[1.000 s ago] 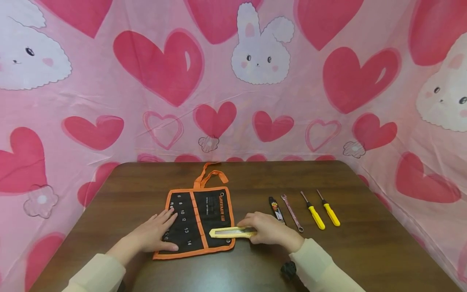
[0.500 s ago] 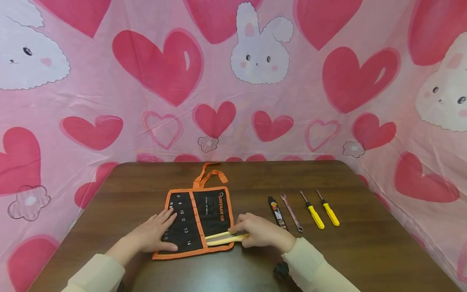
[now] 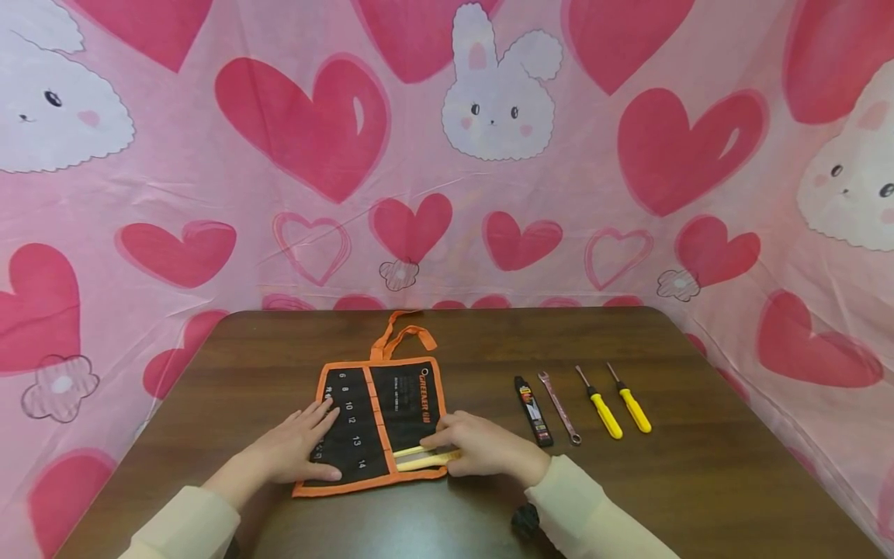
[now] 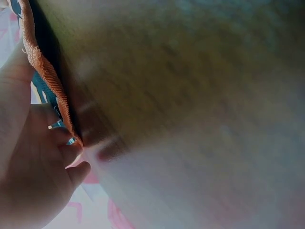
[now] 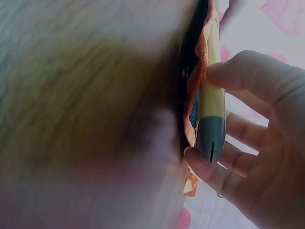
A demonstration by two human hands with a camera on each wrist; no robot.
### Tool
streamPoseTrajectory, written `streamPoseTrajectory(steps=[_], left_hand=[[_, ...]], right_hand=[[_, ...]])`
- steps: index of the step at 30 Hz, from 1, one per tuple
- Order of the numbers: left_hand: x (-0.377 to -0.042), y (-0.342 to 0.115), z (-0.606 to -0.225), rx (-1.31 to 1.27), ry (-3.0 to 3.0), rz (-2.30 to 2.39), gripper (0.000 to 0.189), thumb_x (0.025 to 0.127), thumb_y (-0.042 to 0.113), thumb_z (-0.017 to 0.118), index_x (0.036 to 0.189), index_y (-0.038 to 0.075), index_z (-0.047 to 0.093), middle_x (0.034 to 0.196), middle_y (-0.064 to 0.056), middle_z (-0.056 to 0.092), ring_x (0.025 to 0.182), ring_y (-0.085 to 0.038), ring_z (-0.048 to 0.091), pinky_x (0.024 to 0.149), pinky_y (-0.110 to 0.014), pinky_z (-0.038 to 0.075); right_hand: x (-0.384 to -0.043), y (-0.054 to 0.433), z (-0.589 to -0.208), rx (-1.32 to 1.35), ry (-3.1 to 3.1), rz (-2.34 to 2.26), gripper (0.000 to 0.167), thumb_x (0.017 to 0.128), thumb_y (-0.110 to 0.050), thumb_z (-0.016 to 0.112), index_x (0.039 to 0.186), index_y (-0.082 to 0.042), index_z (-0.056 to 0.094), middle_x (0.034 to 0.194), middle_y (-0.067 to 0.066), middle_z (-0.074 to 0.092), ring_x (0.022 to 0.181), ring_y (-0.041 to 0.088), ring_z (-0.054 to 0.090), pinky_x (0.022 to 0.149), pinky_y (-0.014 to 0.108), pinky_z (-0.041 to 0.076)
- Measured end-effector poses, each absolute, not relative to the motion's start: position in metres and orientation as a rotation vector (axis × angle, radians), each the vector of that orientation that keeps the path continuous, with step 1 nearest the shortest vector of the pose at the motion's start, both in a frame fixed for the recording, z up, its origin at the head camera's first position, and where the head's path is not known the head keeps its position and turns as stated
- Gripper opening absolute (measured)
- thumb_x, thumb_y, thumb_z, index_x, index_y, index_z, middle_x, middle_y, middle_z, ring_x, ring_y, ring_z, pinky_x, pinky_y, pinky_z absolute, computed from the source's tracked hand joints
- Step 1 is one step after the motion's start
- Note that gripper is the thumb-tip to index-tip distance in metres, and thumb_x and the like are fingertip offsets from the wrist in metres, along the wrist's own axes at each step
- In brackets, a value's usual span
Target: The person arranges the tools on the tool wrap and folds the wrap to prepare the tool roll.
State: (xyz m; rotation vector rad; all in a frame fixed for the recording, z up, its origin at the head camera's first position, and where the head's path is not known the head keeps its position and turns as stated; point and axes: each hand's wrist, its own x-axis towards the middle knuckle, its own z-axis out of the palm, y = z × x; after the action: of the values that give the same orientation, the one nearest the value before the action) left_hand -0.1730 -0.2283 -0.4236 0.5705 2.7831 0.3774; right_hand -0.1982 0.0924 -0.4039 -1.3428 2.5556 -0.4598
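A black tool roll [image 3: 401,396] with orange edging and printed numbers lies unfolded on the table. My left hand [image 3: 289,446] rests on its left part with fingers spread; in the left wrist view, the fingers lie along the orange edging [image 4: 55,83]. My right hand [image 3: 482,446] holds a yellow utility knife [image 3: 419,461] flat over the roll's lower right corner. The knife's front end meets the orange divider strip beside the number 14. In the right wrist view, thumb and fingers pinch the knife near its dark grey end cap [image 5: 211,138].
To the right lie a narrow black packet [image 3: 533,411], a combination wrench [image 3: 559,407] and two yellow-handled screwdrivers [image 3: 604,415]. Orange tie straps [image 3: 398,338] trail from the roll's far edge. A pink heart-patterned cloth [image 3: 489,186] hangs behind the brown table [image 3: 705,473].
My right hand has moved left, bringing the utility knife's front end from above the roll's right part to the orange divider. The left hand has stayed in place.
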Motion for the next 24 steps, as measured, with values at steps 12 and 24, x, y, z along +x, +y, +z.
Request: streamPoseTrajectory(steps=[12,24], left_hand=[[-0.173,-0.228,-0.422,0.565,2.775,0.378,0.103,0.067,0.065,0.065,0.139,-0.001,0.035,0.146,-0.024,0.022,0.133,-0.041,0.018,0.103,-0.056,0.019],[-0.173,-0.227,-0.422,0.551,2.768,0.381,0.103,0.067,0.065,0.065,0.140,-0.001,0.035,0.146,-0.023,0.022,0.133,-0.041,0.018,0.103,-0.056,0.018]], right_hand=[[-0.198,0.084,-0.410,-1.397,2.568,-0.479,0.037,0.080,-0.017,0.073,0.116,-0.016,0.066,0.107,-0.009,0.062,0.097,0.005,0.052,0.084,0.023,0.044],[-0.196,0.083,-0.414,-1.339,2.570,-0.532,0.046,0.081,-0.025,0.072,0.123,-0.014,0.060,0.115,-0.006,0.060,0.102,0.005,0.052,0.087,0.026,0.044]])
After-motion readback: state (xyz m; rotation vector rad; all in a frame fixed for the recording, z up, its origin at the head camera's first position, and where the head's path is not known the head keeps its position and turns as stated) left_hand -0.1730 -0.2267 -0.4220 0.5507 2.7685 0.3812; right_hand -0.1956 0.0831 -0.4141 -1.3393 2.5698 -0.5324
